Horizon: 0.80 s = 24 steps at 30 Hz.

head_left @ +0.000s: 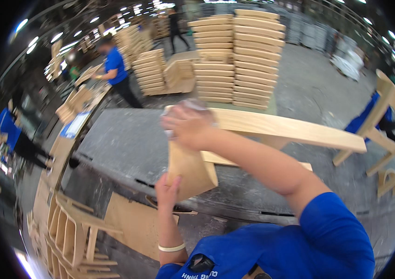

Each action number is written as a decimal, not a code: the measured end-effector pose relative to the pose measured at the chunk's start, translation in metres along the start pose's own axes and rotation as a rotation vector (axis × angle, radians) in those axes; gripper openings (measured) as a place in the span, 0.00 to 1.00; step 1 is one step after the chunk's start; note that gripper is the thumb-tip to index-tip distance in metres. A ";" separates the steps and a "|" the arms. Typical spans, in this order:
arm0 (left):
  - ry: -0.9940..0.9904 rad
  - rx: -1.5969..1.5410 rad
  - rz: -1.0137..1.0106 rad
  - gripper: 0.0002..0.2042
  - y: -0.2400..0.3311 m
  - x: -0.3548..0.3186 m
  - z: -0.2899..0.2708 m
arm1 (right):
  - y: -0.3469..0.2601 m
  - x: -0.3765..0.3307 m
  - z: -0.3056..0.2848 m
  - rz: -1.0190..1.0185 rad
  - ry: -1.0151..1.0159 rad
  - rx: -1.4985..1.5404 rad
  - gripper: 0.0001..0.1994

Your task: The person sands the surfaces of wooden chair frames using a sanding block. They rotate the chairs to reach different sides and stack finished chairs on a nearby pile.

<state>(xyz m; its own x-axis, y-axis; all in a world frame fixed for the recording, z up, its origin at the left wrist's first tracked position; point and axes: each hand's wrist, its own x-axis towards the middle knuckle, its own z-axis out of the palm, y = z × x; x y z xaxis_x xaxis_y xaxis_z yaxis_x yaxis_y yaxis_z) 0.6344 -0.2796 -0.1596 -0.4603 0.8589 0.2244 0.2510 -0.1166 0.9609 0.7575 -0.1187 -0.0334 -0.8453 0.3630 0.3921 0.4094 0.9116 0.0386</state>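
Note:
A pale wooden chair frame lies on its side on the grey worktable [118,135], its long straight leg [290,125] reaching to the right. At the left end is a broad curved wooden backrest panel [188,174]. My left hand [167,188] grips the near edge of this panel, thumb on its face. My right hand [186,123] presses a crumpled greyish-white cloth or sheet [200,109] on the frame's far left corner, where the panel and the leg meet. The fingers are spread over the cloth and slightly blurred, and its exact kind cannot be made out.
Tall stacks of curved wooden pieces [255,58] stand beyond the table. A wooden chair [388,121] is at the right. More chair frames [74,228] and a brown board [128,223] lie at the lower left. Co-workers in blue [116,67] stand along a bench on the left.

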 end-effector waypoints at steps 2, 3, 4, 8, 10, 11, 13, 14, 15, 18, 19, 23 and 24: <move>0.004 0.011 0.070 0.09 0.000 0.006 0.000 | 0.004 0.004 0.012 0.050 0.048 0.154 0.23; 0.003 -0.031 0.081 0.10 -0.001 0.008 -0.002 | 0.008 -0.008 0.013 0.083 0.072 0.122 0.24; 0.011 -0.074 0.090 0.11 -0.001 0.010 -0.002 | 0.013 -0.028 0.009 0.094 0.083 0.114 0.24; 0.011 0.063 0.160 0.13 -0.004 0.014 -0.005 | 0.042 -0.152 -0.041 0.157 0.176 -0.176 0.26; 0.027 0.080 0.151 0.14 -0.006 0.015 -0.006 | 0.058 -0.218 -0.072 0.307 0.160 -0.284 0.27; 0.032 0.078 0.146 0.14 -0.006 0.016 -0.006 | 0.068 -0.248 -0.086 0.407 0.096 -0.281 0.29; 0.063 0.071 0.139 0.13 -0.007 0.018 -0.007 | 0.085 -0.311 -0.107 0.645 0.160 -0.231 0.32; 0.066 0.061 0.134 0.12 -0.008 0.018 -0.007 | 0.094 -0.343 -0.115 0.672 0.180 -0.270 0.32; 0.071 0.050 0.132 0.12 -0.009 0.017 -0.006 | 0.104 -0.375 -0.121 0.800 0.170 -0.315 0.30; 0.155 0.026 0.095 0.10 -0.013 0.008 -0.004 | 0.142 -0.464 -0.141 0.896 0.239 -0.337 0.24; 0.223 0.014 0.088 0.10 -0.016 0.001 -0.001 | 0.153 -0.488 -0.151 0.989 0.244 -0.263 0.23; 0.437 -0.080 0.103 0.09 -0.027 -0.024 0.011 | 0.165 -0.511 -0.165 1.445 0.448 -0.031 0.22; 0.456 -0.088 0.116 0.10 -0.030 -0.029 0.014 | 0.161 -0.503 -0.165 1.189 0.352 -0.181 0.22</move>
<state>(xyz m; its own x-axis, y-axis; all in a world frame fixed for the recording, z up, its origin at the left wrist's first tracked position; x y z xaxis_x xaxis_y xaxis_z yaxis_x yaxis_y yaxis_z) 0.6516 -0.2940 -0.1968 -0.7653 0.5335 0.3601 0.2586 -0.2576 0.9310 1.3049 -0.1861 -0.0727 0.2056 0.8449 0.4938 0.9198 0.0056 -0.3924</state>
